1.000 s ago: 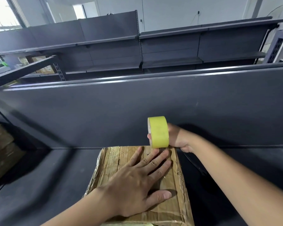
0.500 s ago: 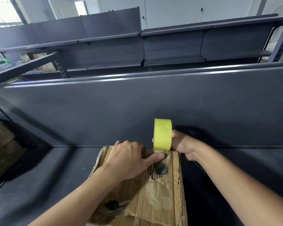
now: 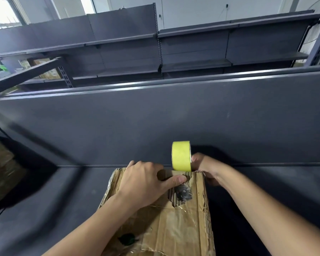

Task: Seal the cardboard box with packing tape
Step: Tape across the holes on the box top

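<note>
While the cardboard box is sitting lower centre of the frame on the dark shelf deck, the yellow tape roll is standing on edge at its far edge. The right hand is gripping the roll from the right, fingers mostly hidden. The left hand is clamping the box's far edge, fingers curled together over it, thumb pressing the top just below the roll.
</note>
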Available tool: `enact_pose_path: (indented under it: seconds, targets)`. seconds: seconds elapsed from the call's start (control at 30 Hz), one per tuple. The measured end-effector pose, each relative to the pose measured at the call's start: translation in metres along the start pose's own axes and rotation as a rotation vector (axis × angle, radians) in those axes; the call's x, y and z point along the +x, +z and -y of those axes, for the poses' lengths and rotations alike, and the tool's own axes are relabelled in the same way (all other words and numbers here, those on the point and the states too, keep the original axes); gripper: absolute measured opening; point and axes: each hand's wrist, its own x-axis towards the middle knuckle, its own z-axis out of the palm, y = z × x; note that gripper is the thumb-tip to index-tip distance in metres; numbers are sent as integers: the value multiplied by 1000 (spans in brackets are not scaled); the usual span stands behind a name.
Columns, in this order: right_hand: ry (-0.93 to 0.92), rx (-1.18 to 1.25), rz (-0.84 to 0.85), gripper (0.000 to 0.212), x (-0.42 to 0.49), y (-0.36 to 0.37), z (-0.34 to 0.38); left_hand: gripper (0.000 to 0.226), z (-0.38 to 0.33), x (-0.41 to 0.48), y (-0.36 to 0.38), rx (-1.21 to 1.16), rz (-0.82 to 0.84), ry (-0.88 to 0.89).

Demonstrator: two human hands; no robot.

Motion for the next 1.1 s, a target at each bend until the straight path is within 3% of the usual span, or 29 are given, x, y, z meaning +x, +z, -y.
enact_pose_path:
  seconds: [0.07,0.2,0.33,0.43,0.47,0.5,0.57,0.63,0.77,0.87,1.1]
  targets:
    - [34,38,-6,11,1,2,-3,78,0,0,-1,-11,-7,2]
    - [78,42,40,53,-2,2,-15,73,1,-2,-2,-62,-40,26]
    - [28,140,93,31,-14,7,-14,85,9,0,-1,-80,-117,70]
    - [-82,307,50,9,-29,10,5,85,17,-2,-13,-56,-300,129]
    - [-121,324,40,14,-30,9,13,82,16,-5,-20,-22,-371,152]
    - [-164,306,16,22,-34,7,24,78,13,-9,-26,8,-452,177]
    - [-295,112,-95,14,-39,2,49,71,3,-19,-34,35,-641,237]
    - [-455,-47,-180,28,-50,-4,76,67,-5,-30,-35,66,-805,297]
    - [-681,-171,-152,47,-78,-7,102,64,-3,-50,-14,69,-974,315]
    - [-673,-187,-145,35,-84,6,89,65,-7,-71,8,23,-942,239]
    - [-630,-568,-109,7,-101,20,67,64,-23,-110,4,26,-674,151]
